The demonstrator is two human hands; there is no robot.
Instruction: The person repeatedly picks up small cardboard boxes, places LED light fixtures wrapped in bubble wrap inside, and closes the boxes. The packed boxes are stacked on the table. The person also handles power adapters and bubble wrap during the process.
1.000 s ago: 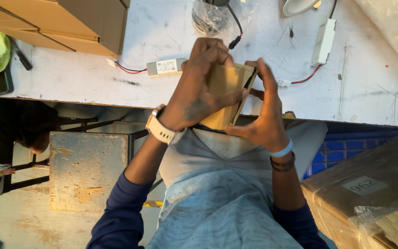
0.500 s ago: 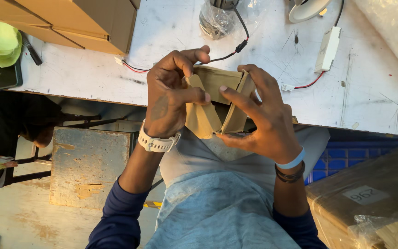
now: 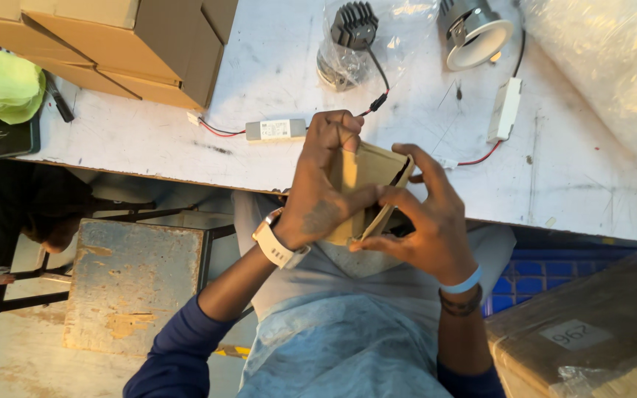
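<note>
I hold a small brown cardboard box (image 3: 369, 171) in front of my chest, at the near edge of the white worktable (image 3: 274, 74). My left hand (image 3: 326, 184), with a white watch on its wrist, wraps over the box's left side, fingers curled on its top flap. My right hand (image 3: 425, 217), with a blue wristband, grips the box's right side and underside, thumb pressed against the open flap. Much of the box is hidden by both hands.
On the table lie a white driver unit with red and black wires (image 3: 276, 130), a bagged black heat sink (image 3: 352, 33), a round downlight (image 3: 473, 29) and a second white driver (image 3: 509, 109). Cardboard boxes (image 3: 141, 44) stand at the back left. A metal stool (image 3: 130, 284) is at my left, a labelled carton (image 3: 591, 332) at my right.
The box has been turned and dropped slightly in my hands. My left hand shifted over its left side and my right hand moved lower, thumb now on the flap.
</note>
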